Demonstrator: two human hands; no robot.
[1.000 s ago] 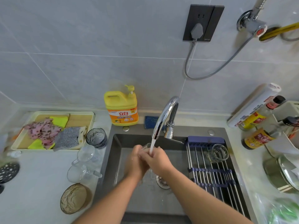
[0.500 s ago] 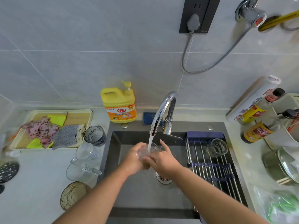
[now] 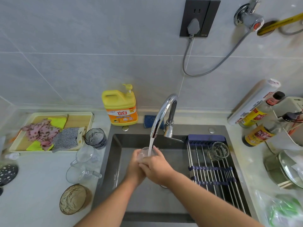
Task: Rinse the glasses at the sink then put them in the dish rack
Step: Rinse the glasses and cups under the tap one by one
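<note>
1. You hold a small clear glass (image 3: 145, 155) over the sink (image 3: 114, 163) with both hands; left hand (image 3: 135, 169) cups its left side; right hand (image 3: 156, 167) curls round the near side; mouth up, long axis roughly upright; faucet (image 3: 164, 112) stream (image 3: 150, 145) falls into it.
2. Dish rack (image 3: 213, 176) lies to your right, just beside the right hand, so that hand is nearer; steel rods, blue bands; one ribbed clear tumbler (image 3: 218, 151) sits at its far end.
3. Left tabletop (image 3: 41, 185): smoky textured tumbler (image 3: 95, 138), two clear handled mugs (image 3: 85, 155); probably unrinsed.
</note>
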